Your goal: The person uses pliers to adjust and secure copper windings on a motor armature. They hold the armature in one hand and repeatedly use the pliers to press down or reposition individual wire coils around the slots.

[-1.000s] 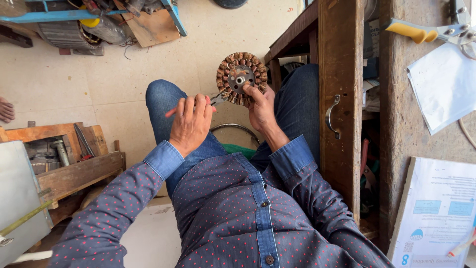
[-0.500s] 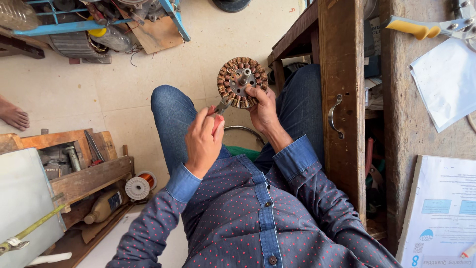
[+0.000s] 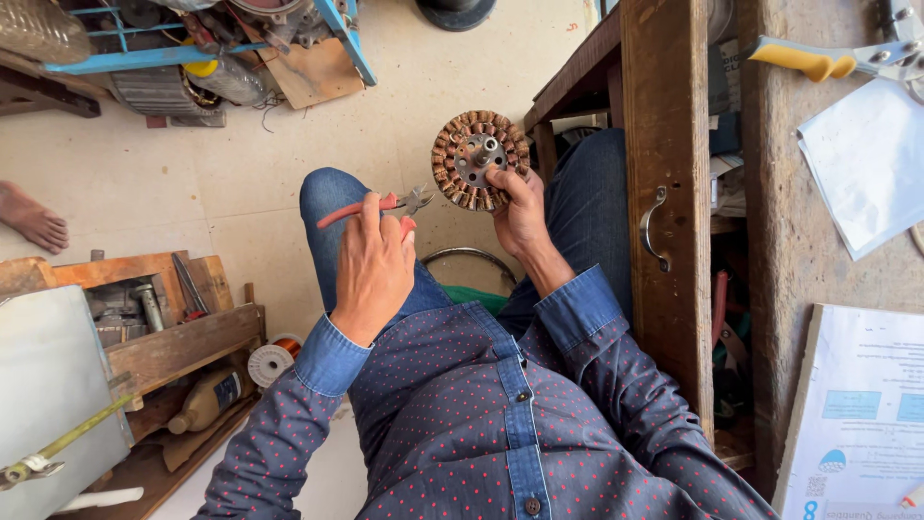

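stator: round wound motor stator (image 3: 479, 159), copper coils around a grey hub, held up above the right knee, at 12 o'clock from the person's chest, face turned to the camera, likely so the windings are readable.
right hand: right hand (image 3: 520, 210) grips stator from 6 o'clock, fingers clamped on lower rim and thumb over the coils; wrist bent back, forearm rising from the lap.
pliers: red-handled pliers (image 3: 380, 205) lie level, nose pointing at 3 o'clock toward the stator's 8 o'clock edge, tip near but apart from the coils.
left hand: left hand (image 3: 371, 265) closed around pliers handles, knuckles up; can't tell if the nose is parted. Elbow tucked, forearm running from 7 o'clock.
lap: blue jeans, dotted dark shirt; person seated, knees spread as a work rest.
bench: wooden bench (image 3: 664, 144) at 3 o'clock, metal handle, papers on top.
floor left: wooden crate (image 3: 164, 337) with tools and wire spool (image 3: 269, 364) at 8 o'clock; another person's bare foot (image 3: 34, 220) at 9 o'clock.
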Demonstrator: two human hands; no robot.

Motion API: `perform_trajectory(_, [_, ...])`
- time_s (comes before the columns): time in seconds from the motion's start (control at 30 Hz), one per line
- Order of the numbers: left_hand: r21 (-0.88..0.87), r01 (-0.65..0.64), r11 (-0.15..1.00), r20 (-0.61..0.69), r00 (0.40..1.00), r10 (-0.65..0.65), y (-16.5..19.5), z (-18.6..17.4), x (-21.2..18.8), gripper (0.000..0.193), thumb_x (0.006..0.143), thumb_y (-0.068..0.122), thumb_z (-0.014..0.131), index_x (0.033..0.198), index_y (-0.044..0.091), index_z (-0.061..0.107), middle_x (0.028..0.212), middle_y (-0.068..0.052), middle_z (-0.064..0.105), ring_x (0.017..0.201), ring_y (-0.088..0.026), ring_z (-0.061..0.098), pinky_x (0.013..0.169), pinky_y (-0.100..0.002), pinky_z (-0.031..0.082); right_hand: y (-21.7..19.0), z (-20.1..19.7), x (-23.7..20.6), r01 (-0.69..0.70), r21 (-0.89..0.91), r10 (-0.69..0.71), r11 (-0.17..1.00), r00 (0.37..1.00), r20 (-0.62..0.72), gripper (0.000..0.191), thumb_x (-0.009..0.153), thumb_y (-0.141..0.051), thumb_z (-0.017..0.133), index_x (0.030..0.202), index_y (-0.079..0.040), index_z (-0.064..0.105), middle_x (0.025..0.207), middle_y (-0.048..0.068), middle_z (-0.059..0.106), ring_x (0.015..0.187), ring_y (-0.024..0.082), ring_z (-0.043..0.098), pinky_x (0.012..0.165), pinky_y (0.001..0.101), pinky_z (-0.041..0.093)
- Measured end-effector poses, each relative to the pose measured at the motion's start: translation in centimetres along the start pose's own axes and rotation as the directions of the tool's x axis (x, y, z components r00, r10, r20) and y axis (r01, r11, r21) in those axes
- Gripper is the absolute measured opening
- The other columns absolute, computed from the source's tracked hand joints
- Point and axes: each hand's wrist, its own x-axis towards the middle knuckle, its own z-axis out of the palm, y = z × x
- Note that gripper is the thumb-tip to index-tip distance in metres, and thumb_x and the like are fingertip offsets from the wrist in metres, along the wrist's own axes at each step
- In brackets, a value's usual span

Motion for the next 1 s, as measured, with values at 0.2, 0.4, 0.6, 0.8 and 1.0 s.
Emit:
perform_trajectory(0.2, [0.075, -0.011, 0.997, -0.031, 0.999, 0.013, 0.6, 0.6, 0.3, 0.025, 0.095, 0.017, 0.071, 0.094, -0.002, 0.055, 0.132, -0.022, 0.050, 0.097, -0.038, 0.058, 0.084, -0.049, 0.047, -0.6, 0.7, -0.3, -0.005, -0.054, 0.004, 0.999, 1.000, -0.016, 0.020, 0.094, -0.004, 0.061, 0.113, 0.001, 0.066, 0.105, 0.008, 0.073, 0.095, 0.015, 0.070, 0.088, 0.0356, 0.059])
perform_trajectory(0.4, [0.073, -0.018, 0.997, -0.045, 0.999, 0.021, 0.5, 0.6, 0.4, 0.024, 0.096, 0.017, 0.071, 0.094, -0.001, 0.055, 0.133, -0.022, 0.050, 0.098, -0.038, 0.058, 0.083, -0.049, 0.047, -0.9, 1.3, -0.5, -0.012, -0.079, 0.011, 0.997, 1.000, -0.014, 0.027, 0.089, -0.004, 0.059, 0.115, 0.000, 0.066, 0.110, 0.010, 0.076, 0.098, 0.015, 0.071, 0.091, 0.0341, 0.058])
perform_trajectory(0.6, [0.077, -0.033, 0.996, -0.017, 0.999, 0.035, 0.4, 0.4, 0.3, 0.025, 0.093, 0.018, 0.071, 0.092, -0.001, 0.055, 0.133, -0.024, 0.050, 0.097, -0.039, 0.057, 0.083, -0.050, 0.046, -0.8, 1.1, -0.6, 0.012, -0.051, -0.012, 0.999, 1.000, 0.008, 0.021, 0.094, -0.002, 0.060, 0.114, 0.002, 0.066, 0.107, 0.009, 0.073, 0.097, 0.016, 0.070, 0.091, 0.0385, 0.060])
perform_trajectory(0.8, [0.093, -0.026, 0.995, -0.030, 0.999, 0.029, 0.5, 0.6, 0.4, 0.025, 0.096, 0.019, 0.070, 0.095, -0.001, 0.055, 0.133, -0.023, 0.050, 0.098, -0.038, 0.058, 0.085, -0.050, 0.047, -0.1, 0.4, -0.2, 0.018, -0.063, -0.019, 0.998, 1.000, -0.019, 0.021, 0.091, -0.002, 0.061, 0.112, 0.001, 0.065, 0.106, 0.008, 0.074, 0.096, 0.015, 0.069, 0.091, 0.0343, 0.057])
perform_trajectory(1.0, [0.152, -0.023, 0.988, -0.002, 1.000, 0.024, 0.5, 1.3, 0.0, 0.025, 0.096, 0.018, 0.070, 0.095, -0.003, 0.057, 0.134, -0.026, 0.050, 0.094, -0.037, 0.057, 0.084, -0.049, 0.047, 0.3, -0.1, -0.1, 0.087, -0.103, -0.084, 0.991, 0.996, 0.029, 0.027, 0.089, -0.003, 0.063, 0.115, 0.002, 0.063, 0.108, 0.009, 0.072, 0.097, 0.016, 0.069, 0.092, 0.0338, 0.057])
